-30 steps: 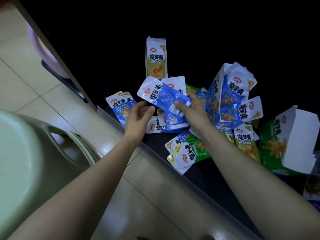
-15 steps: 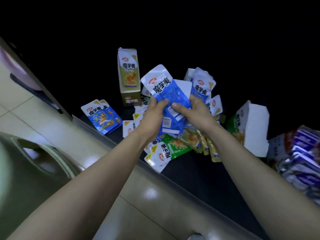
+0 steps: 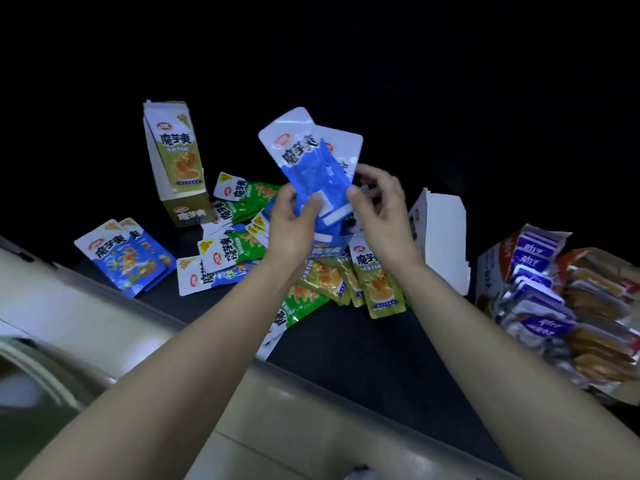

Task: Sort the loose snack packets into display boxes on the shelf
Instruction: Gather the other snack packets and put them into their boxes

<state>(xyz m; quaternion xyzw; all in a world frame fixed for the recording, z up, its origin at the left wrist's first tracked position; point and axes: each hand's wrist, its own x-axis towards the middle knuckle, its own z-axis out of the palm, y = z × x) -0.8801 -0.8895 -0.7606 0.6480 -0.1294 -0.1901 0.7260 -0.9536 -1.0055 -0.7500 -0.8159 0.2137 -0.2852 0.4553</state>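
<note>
I hold a small stack of blue snack packets [image 3: 313,168] upright above the pile. My left hand [image 3: 292,225] grips their lower left corner. My right hand [image 3: 379,202] pinches their right edge, thumb in front and fingers curled behind. Just under my hands stands a blue display box [image 3: 327,250], mostly hidden. An olive display box [image 3: 176,164] stands upright at the back left. A white and green box [image 3: 441,237] stands open to the right. Loose green packets [image 3: 247,197], olive packets [image 3: 379,284] and two blue packets [image 3: 123,258] lie on the dark shelf [image 3: 363,358].
A heap of other wrapped snacks in a torn carton [image 3: 561,306] fills the right end of the shelf. The shelf's pale front edge [image 3: 311,396] runs diagonally below my arms. A grey-green plastic object [image 3: 31,393] sits on the floor at lower left.
My left hand has joined my right on the blue packets, and both have raised them upright. The view has shifted right, bringing the snack heap into sight.
</note>
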